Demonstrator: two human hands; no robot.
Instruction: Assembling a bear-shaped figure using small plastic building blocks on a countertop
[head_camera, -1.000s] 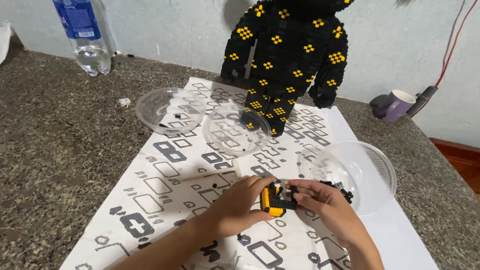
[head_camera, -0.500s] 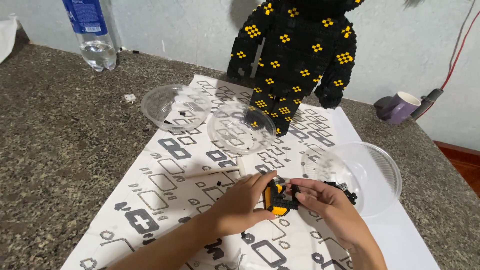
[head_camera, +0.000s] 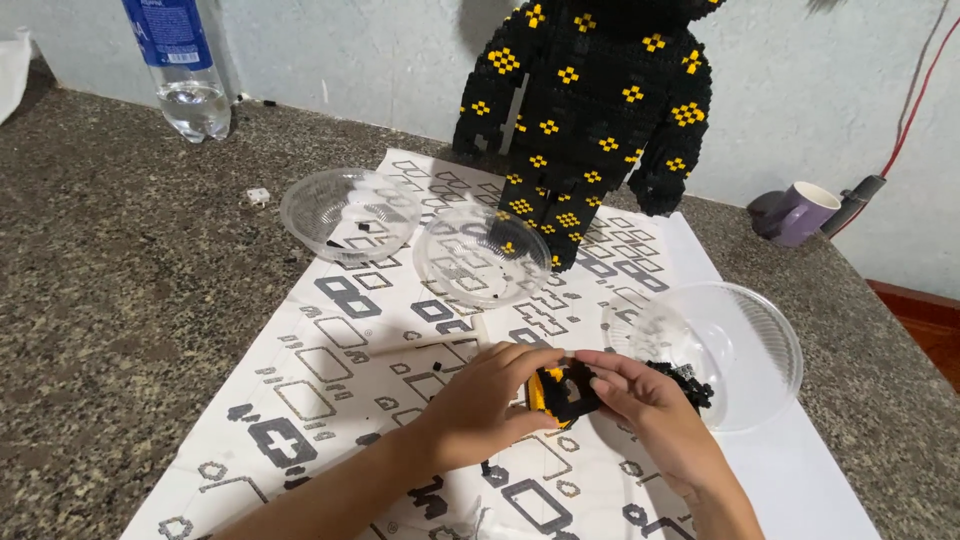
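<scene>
- Barely shifted from a second back: same two-handed pinch, view just nudged sideways a bit.
- Left hand (head_camera: 485, 400) and right hand (head_camera: 645, 405) both clamped on the small black-and-yellow brick piece (head_camera: 562, 392), just left of the clear bowl (head_camera: 760, 345) holding loose black bricks.
- Best pressed squarely, thumbs bracing behind.
- Wrists low over the printed sheet (head_camera: 350, 350), fingers curled inward.

A blue label (head_camera: 165, 30) wraps the clear bottle (head_camera: 185, 75) (far left, by the wall)
</scene>
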